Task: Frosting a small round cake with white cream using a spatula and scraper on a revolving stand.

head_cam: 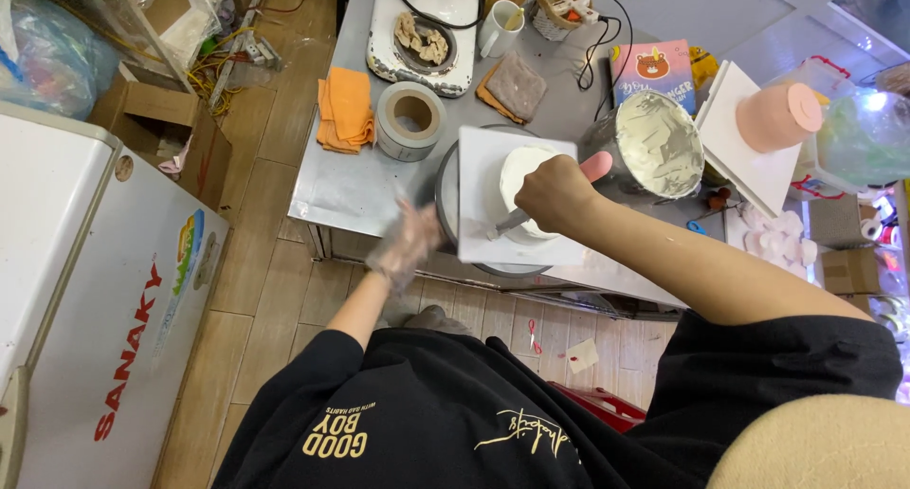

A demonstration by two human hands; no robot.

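- Cake (pixel 523 172), small, round and coated in white cream, sits at the centre of the frame on a white square board (pixel 479 195), which rests on a round turntable (pixel 445 200).
- From where I watch, the right hand (pixel 556 191) is closed in a fist around a palette knife (pixel 509 224); the pink handle end sticks out past the knuckles toward the upper right, and the metal blade lies against the cake's near side.
- The left hand (pixel 406 244), in a thin clear glove, is blurred at the turntable's left edge; I cannot tell whether its fingers are spread or curled, or whether they touch the rim.
- I judge the cake soft and fragile: the cream would smear at any touch, so I would never take it by its sides or top.
- The board looks stiff and light, so its bare corners are the place to take hold, kept level with both hands.
- The turntable looks heavy and steady; its rim is the safe part to push.
- Just right of the cake stands a metal bowl (pixel 654 143) smeared with cream inside, probably slippery on its wall.
- Further out on the steel surface (pixel 351 190): a roll of tape (pixel 410 119) and an orange cloth (pixel 344 108) to the upper left, and a pink cake (pixel 779 117) on another white board in the upper right.
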